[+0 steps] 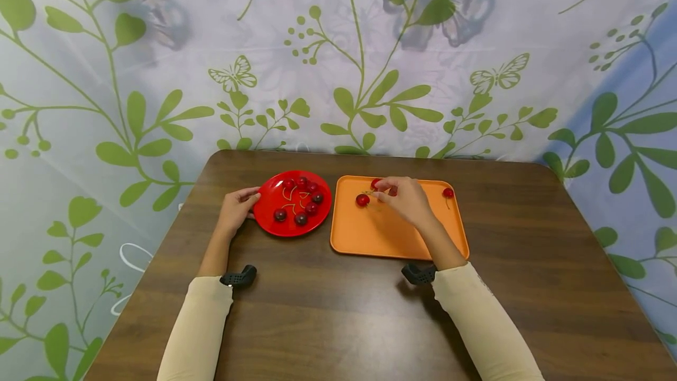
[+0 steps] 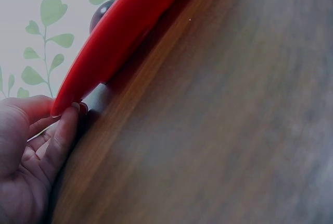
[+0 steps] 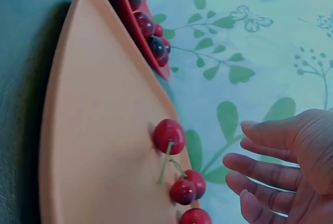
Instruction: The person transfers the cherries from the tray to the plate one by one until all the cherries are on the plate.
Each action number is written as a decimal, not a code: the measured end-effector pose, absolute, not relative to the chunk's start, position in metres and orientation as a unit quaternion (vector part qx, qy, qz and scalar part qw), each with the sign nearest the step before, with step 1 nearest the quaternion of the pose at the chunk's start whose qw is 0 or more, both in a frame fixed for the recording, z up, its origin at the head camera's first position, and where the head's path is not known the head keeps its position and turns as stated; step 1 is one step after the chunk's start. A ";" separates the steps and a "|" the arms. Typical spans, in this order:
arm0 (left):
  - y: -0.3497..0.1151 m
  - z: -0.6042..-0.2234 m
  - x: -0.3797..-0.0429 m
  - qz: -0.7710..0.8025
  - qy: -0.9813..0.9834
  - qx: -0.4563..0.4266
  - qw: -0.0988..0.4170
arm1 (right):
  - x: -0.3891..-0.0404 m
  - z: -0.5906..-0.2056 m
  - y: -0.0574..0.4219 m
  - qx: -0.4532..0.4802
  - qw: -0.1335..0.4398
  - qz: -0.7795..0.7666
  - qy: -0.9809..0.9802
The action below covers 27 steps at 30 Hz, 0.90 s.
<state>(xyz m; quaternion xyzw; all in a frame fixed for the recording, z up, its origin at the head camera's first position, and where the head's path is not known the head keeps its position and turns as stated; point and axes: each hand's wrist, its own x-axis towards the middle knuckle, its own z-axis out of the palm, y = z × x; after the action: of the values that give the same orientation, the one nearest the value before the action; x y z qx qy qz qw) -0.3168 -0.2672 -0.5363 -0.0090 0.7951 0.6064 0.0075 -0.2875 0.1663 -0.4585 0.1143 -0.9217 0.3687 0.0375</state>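
My left hand (image 1: 235, 209) pinches the left rim of a round red plate (image 1: 270, 219), its fingers and thumb on either side of the edge in the left wrist view. On the plate lie several dark red cherries (image 1: 301, 219), some with stems. Over the back of an orange tray (image 1: 365, 239) hovers my right hand (image 1: 406, 197); its fingers are loosely bent and apart, with nothing between them in the right wrist view. Close to its fingertips are bright red cherries (image 1: 362, 200) with green stems (image 3: 165, 164). Another cherry (image 1: 448, 193) lies at the tray's right back corner.
Plate and tray sit side by side with a narrow gap on a brown wooden table (image 1: 328, 316). Behind the table hangs a cloth (image 1: 296, 81) printed with leaves and butterflies. Both wrists carry a black band (image 1: 240, 276).
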 end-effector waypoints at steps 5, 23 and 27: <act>-0.269 -0.536 -0.317 0.610 0.792 -0.012 0.014 | -0.292 -0.466 0.159 0.120 0.036 0.325 -0.937; -0.259 -0.504 -0.302 0.610 0.792 -0.001 0.029 | -0.307 -0.479 0.124 0.147 0.009 0.149 -0.978; -0.261 -0.506 -0.304 0.614 0.789 -0.006 0.029 | -0.307 -0.479 0.123 0.155 0.014 0.154 -0.976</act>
<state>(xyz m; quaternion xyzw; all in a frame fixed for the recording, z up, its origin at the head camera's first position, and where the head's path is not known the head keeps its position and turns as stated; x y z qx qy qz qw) -0.3039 -0.2609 -0.5056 -0.0060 0.7890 0.6137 0.0292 -0.3074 0.1232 -0.4794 0.1553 -0.9757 0.1541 0.0138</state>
